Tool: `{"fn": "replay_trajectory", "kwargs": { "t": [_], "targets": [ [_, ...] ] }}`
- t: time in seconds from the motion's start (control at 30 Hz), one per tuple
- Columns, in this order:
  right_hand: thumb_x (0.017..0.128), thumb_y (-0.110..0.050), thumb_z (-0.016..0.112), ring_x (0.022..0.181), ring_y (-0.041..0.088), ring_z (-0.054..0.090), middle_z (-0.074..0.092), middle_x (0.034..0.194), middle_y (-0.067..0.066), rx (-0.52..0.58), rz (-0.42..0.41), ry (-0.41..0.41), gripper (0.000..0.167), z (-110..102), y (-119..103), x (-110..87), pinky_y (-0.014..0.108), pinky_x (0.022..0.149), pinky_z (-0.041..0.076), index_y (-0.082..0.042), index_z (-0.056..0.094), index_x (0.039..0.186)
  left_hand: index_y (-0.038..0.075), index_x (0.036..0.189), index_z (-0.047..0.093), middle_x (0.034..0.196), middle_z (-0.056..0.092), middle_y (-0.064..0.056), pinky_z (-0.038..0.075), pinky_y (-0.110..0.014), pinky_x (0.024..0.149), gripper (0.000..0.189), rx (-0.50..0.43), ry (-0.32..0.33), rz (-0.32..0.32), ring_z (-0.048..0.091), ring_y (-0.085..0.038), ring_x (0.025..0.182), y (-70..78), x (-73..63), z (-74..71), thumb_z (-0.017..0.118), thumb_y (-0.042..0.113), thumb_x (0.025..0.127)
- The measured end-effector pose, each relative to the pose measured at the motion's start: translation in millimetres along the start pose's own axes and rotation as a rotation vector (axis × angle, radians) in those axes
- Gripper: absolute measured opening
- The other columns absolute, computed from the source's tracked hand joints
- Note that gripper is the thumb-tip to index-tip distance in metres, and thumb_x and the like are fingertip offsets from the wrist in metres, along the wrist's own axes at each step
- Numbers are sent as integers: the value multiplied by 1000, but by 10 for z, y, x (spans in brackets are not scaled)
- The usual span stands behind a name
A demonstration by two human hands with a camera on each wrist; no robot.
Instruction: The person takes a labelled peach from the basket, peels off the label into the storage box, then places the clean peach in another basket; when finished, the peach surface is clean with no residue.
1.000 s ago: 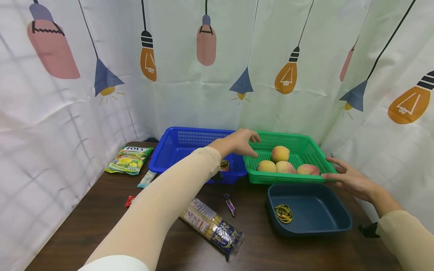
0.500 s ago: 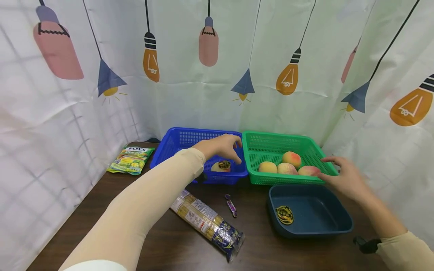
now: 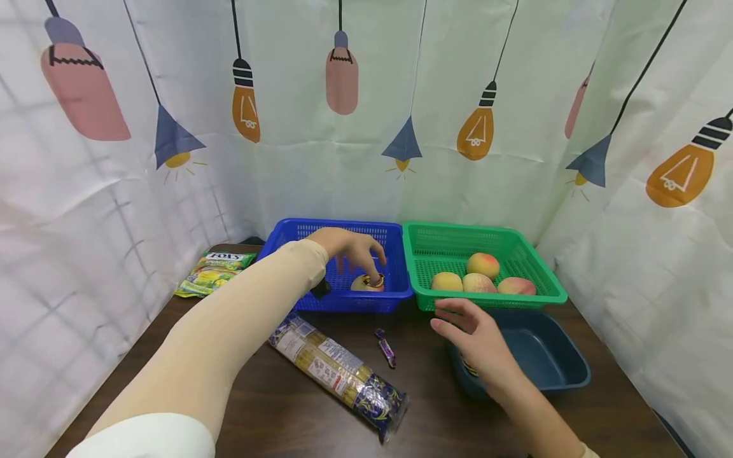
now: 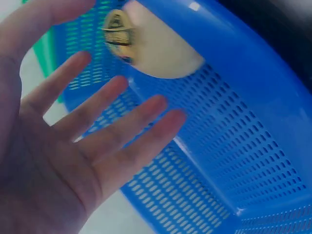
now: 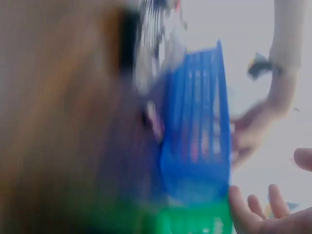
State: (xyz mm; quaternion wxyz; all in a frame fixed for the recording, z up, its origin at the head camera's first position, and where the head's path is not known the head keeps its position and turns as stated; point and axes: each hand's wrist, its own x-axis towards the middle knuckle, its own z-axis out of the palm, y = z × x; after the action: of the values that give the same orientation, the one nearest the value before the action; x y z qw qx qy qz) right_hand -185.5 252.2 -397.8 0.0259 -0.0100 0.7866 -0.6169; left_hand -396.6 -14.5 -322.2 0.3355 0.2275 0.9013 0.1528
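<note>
My left hand (image 3: 352,250) hovers over the blue basket (image 3: 275,240), fingers lowered towards a peach (image 3: 359,285) with a dark-and-gold label. In the left wrist view the fingers are spread and apart from that peach (image 4: 168,51). My right hand (image 3: 478,343) is in the air over the near-left part of a dark blue tub (image 3: 544,350), loosely bent and holding nothing; it partly covers a label there. Several peaches (image 3: 480,284) lie in the green basket (image 3: 458,238) to the right. The right wrist view is blurred, with the blue basket (image 5: 195,107) and spread fingers (image 5: 278,200) showing.
A spaghetti pack (image 3: 340,375) lies slantwise on the dark wooden table (image 3: 435,420), beside a small purple-wrapped candy (image 3: 385,348). The Fox's candy bag (image 3: 214,272) is left of the blue basket. Patterned curtains (image 3: 298,172) enclose the table's back and sides.
My left hand has moved left from the green basket's edge to over the labelled peach. My right hand left the green basket's right side and came left and nearer. One green-basket peach shifted slightly right.
</note>
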Motion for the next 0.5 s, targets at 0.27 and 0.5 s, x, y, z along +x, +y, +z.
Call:
{"fn": "replay_trajectory", "kwargs": {
  "t": [0.27, 0.5],
  "targets": [
    [104, -30, 79, 146, 37, 61, 53, 162, 22, 318, 106, -7, 61, 683, 271, 258, 49, 117, 58, -4, 55, 154, 24, 167, 51, 179, 36, -17, 63, -60, 106, 76, -114, -177, -75, 60, -55, 143, -108, 212, 10, 80, 29, 97],
    [106, -32, 76, 159, 45, 45, 47, 167, 25, 537, 144, 147, 75, 971, 369, 601, 59, 126, 47, 0, 42, 165, 19, 169, 46, 179, 32, -23, 62, -61, 106, 77, -133, -264, -102, 54, -59, 147, -9, 357, -33, 76, 21, 99]
  ]
}}
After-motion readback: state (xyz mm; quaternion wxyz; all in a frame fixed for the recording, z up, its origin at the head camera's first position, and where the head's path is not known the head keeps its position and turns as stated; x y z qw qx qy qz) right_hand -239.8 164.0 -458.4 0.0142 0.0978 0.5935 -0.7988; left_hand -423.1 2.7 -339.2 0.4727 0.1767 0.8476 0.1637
